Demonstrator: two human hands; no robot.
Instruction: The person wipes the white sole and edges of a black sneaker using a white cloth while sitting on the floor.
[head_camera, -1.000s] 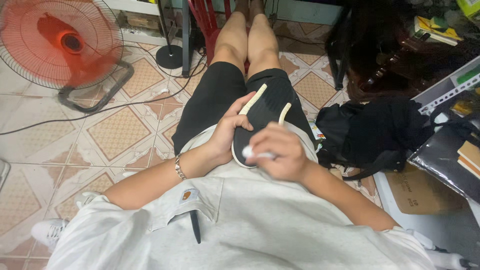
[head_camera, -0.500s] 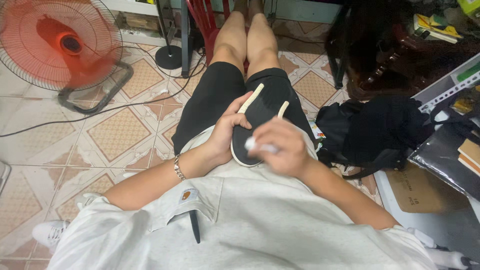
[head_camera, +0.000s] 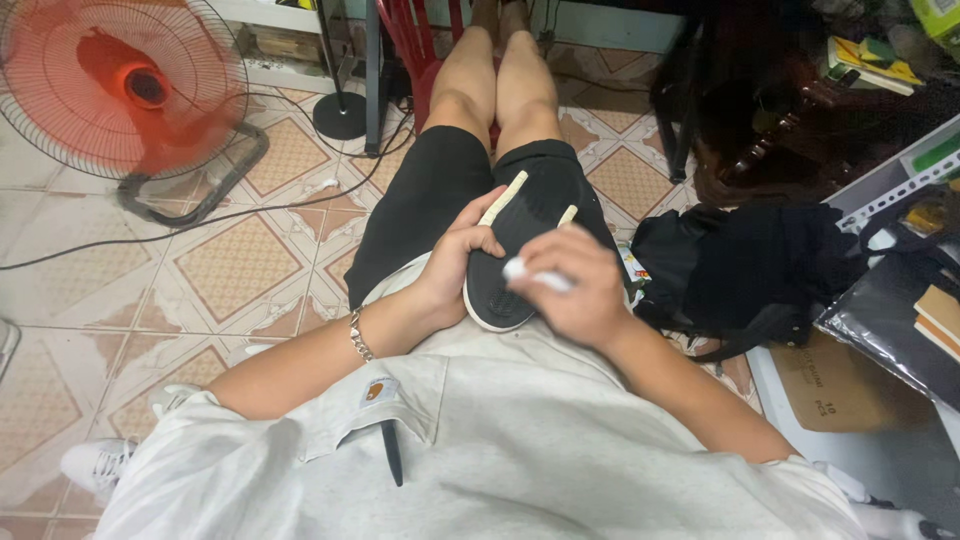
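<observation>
1 black shoe (head_camera: 520, 250) lies sole-up on the person's lap, against the black shorts (head_camera: 420, 210). Left hand (head_camera: 455, 265) is curled around the shoe's side, steadying it. Right hand (head_camera: 575, 285) is closed on a small white object (head_camera: 530, 272), pressed to the sole near the heel; its kind cannot be told. Judged step: working the sole surface. Continued work calls for a firm left grip and even pressure. 1 orange fan (head_camera: 125, 85) stands on the tiled floor (head_camera: 240, 265); a black bag (head_camera: 740, 265) lies alongside.
</observation>
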